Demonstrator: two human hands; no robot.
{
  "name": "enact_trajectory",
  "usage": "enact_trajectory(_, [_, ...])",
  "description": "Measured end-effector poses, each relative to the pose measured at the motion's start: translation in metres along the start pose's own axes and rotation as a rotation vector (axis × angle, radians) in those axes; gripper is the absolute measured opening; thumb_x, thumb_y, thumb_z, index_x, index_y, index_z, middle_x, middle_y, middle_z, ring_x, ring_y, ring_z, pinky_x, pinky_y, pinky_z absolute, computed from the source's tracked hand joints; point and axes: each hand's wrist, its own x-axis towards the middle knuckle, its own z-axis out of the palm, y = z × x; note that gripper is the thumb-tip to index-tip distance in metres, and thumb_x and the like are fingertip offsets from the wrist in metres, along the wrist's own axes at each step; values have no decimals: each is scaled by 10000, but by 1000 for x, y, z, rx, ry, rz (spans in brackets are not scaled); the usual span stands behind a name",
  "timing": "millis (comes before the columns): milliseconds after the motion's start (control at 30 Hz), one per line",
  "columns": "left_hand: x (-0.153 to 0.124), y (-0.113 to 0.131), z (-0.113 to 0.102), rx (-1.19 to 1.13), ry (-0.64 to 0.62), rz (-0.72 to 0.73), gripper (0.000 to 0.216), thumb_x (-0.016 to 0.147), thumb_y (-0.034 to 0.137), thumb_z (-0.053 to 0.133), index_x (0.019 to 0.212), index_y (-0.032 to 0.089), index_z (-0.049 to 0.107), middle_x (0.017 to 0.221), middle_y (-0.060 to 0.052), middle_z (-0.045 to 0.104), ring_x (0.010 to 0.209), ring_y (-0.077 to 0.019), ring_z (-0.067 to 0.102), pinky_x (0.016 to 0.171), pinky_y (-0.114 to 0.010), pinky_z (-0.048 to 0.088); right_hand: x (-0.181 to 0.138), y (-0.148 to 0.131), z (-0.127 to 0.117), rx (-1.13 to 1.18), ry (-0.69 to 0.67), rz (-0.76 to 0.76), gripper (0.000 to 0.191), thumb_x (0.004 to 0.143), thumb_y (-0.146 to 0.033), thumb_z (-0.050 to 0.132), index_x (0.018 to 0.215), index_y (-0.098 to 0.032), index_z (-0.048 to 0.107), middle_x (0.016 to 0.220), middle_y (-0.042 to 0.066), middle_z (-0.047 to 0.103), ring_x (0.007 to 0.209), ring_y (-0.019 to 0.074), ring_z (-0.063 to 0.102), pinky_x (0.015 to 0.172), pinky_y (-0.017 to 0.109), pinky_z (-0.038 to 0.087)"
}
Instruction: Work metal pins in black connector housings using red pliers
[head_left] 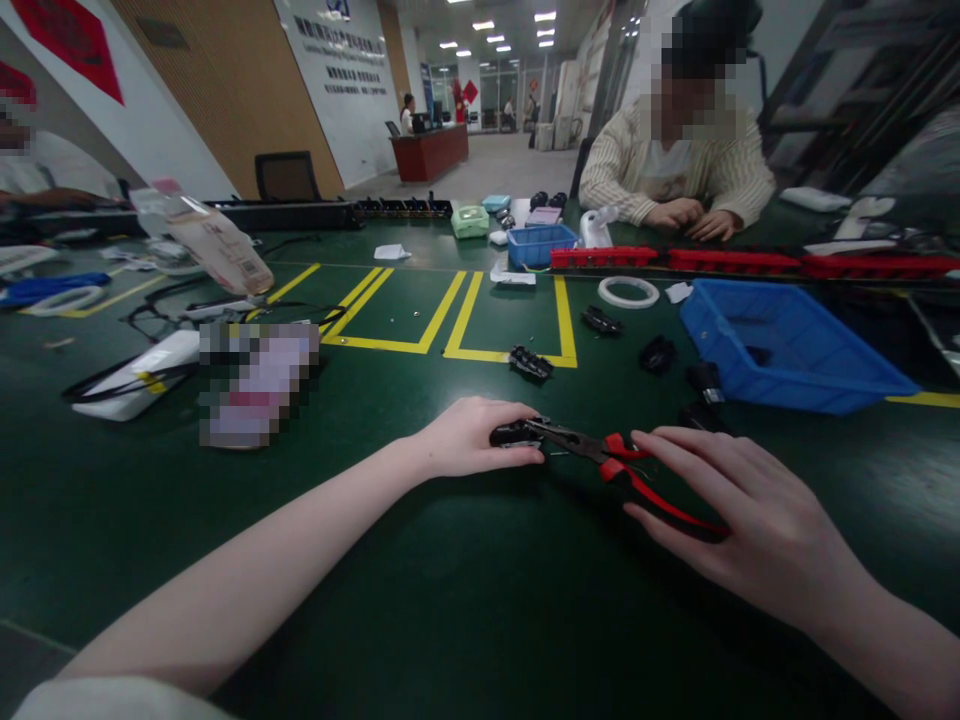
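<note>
My left hand rests on the green table and is closed round a small black plastic part, pinning it to the table. My right hand holds red-handled needle-nose pliers, fingers laid over the handles. The pliers' dark jaws reach left and meet the black part beside my left fingertips. Two more small black parts lie on the table just beyond.
A blue bin sits at right, a smaller blue tray further back. Red strips run along the far edge in front of a seated person. A white ring, yellow floor-tape lines and cables lie about.
</note>
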Motion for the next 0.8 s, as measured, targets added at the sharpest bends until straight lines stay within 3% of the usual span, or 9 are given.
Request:
enact_trajectory(333, [0, -1, 2, 71, 30, -41, 388, 866, 408, 621, 1170, 174, 568, 1011, -47, 685, 855, -173, 646, 712, -277, 470, 2, -4, 3, 327, -139, 316, 442, 836, -389, 618, 1243, -258, 506, 1179, 83, 624, 1050, 254, 621, 849, 433, 556])
enact_trajectory(800, [-1, -1, 1, 1, 66, -11, 330, 872, 377, 619, 1118, 156, 601, 966, -36, 680, 832, -163, 627, 713, -266, 457, 8, -10, 3, 633, -186, 573, 418, 831, -475, 599, 1189, -262, 564, 1141, 62, 664, 999, 255, 651, 845, 465, 559])
